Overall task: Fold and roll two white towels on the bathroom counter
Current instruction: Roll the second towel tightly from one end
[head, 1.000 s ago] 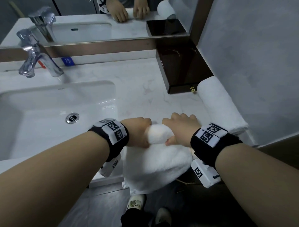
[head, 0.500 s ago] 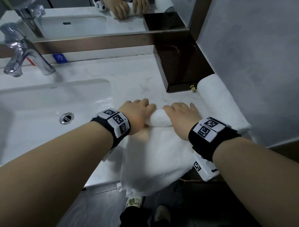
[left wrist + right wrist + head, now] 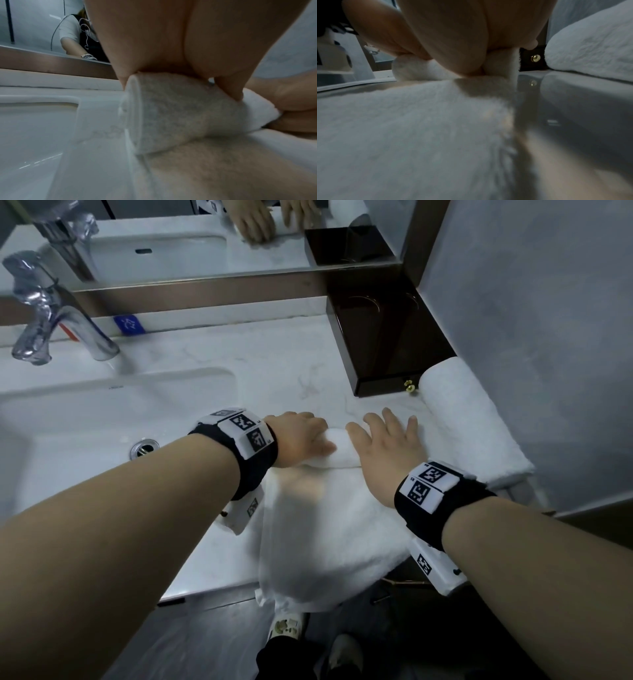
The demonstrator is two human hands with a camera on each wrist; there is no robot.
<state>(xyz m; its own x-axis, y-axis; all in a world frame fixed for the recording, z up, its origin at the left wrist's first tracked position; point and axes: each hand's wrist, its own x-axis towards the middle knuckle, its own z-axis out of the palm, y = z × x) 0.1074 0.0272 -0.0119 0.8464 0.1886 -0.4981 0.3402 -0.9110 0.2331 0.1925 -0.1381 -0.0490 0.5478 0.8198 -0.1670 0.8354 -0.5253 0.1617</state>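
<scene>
On the counter (image 3: 274,364), two towels: one rolled (image 3: 469,426), one (image 3: 329,529) under two flat, straight-fingered hands.

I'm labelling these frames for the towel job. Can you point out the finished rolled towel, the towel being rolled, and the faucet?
finished rolled towel (image 3: 469,419), head view, middle of its top surface.
towel being rolled (image 3: 342,455), head view, rolled part between the hands.
faucet (image 3: 73,323), head view, chrome body.

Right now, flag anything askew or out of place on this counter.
The half-rolled towel under both hands hangs well over the counter front edge. The finished roll also overhangs slightly. Nothing spilled or damaged.
</scene>
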